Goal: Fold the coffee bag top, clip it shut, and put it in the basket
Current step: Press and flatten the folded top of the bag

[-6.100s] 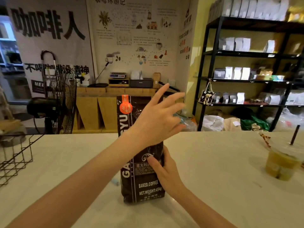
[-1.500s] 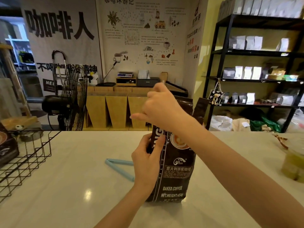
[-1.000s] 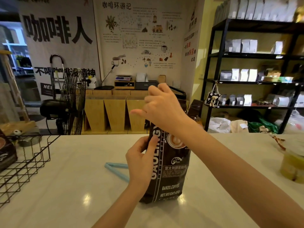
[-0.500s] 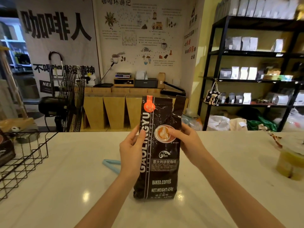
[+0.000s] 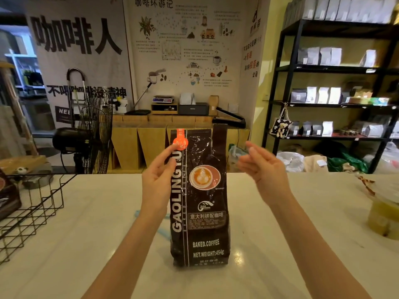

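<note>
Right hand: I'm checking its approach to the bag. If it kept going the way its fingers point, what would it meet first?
Probably the coffee bag, at its upper right edge: the right hand is open, fingers pointing left toward it, nothing visibly between. Depth is unclear.

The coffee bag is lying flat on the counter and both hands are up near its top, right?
Not quite. In the head view the coffee bag stands upright on the counter, not flat. The left hand and right hand are indeed up near its top.

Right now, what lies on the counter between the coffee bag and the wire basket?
In the head view, a light blue clip lies there, partly hidden behind the left arm; otherwise bare counter separates coffee bag and wire basket.
</note>
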Tool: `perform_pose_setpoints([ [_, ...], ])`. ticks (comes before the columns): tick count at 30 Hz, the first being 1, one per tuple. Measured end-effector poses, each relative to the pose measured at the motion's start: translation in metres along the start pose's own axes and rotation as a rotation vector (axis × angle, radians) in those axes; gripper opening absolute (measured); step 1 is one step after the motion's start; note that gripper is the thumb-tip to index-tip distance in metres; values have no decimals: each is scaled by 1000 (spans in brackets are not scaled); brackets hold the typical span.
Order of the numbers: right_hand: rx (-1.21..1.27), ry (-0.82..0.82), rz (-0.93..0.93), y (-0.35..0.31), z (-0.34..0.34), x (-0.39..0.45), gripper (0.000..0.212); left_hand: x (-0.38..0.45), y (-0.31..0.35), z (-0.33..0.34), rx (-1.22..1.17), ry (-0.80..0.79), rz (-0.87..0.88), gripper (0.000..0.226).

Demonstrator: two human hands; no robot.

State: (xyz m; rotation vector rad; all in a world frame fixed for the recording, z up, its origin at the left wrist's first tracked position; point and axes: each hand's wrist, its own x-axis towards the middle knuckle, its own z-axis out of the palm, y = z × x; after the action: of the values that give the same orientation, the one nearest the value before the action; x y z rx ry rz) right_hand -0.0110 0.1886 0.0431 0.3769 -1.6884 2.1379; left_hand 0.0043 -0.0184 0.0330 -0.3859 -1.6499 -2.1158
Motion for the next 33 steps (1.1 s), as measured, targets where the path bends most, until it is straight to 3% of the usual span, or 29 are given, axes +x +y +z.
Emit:
perform_pose_setpoints([
  [4,-122,4,-112,-16,-10,2,21,3,-3,-2,31,5,4,33],
  [8,-160,-109,10,-3,6,-4,49,3,-4,2,-3,10,-42,32],
  [9,-149,-129,35,3,10,-6,47,3,-4,3,-21,13,-57,32],
  [12,-92,-137,49,14,21,-12,12,1,-4,5,-83,13,-110,29],
  [18,-142,-164,-152,12,27,-14,22,1,-4,9,-137,0,-186,29],
  [20,-189,-195,-184,9,22,-13,27,2,-5,9,-103,-25,-182,29],
  [30,-218,-345,26,-10,9,-13,38,8,16,-8,271,-283,-68,27],
  [33,-251,-337,46,-12,12,-13,31,11,24,-15,380,-282,-5,23],
])
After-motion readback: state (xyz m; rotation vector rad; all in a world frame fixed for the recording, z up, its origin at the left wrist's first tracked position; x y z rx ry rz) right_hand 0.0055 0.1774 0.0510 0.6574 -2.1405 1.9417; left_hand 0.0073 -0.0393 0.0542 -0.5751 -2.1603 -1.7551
